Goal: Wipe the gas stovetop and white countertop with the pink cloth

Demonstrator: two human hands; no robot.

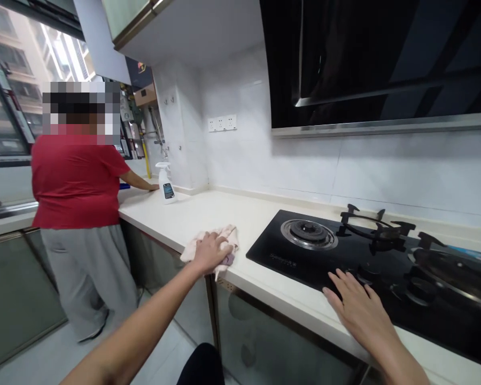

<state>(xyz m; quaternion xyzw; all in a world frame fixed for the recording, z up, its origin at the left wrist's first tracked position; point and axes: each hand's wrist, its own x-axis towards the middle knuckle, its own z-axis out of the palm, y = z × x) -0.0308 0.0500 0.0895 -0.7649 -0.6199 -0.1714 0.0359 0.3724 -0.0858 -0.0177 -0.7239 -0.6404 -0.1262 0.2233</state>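
Observation:
My left hand (210,251) presses down on a crumpled pale pink cloth (224,236) lying on the cream countertop (208,214) near its front edge. Its fingers curl over the cloth. My right hand (355,305) lies flat with fingers spread on the front edge of the black glass gas hob (288,256), just before a control knob (366,275). It holds nothing. A bare burner ring (309,233) sits on the hob's left part.
A person in a red shirt and grey trousers (78,214) stands at the counter's far left, one hand by a white spray bottle (167,183). A black pan support (374,224) and a dark pan (457,267) occupy the hob's right. A range hood (377,64) hangs above.

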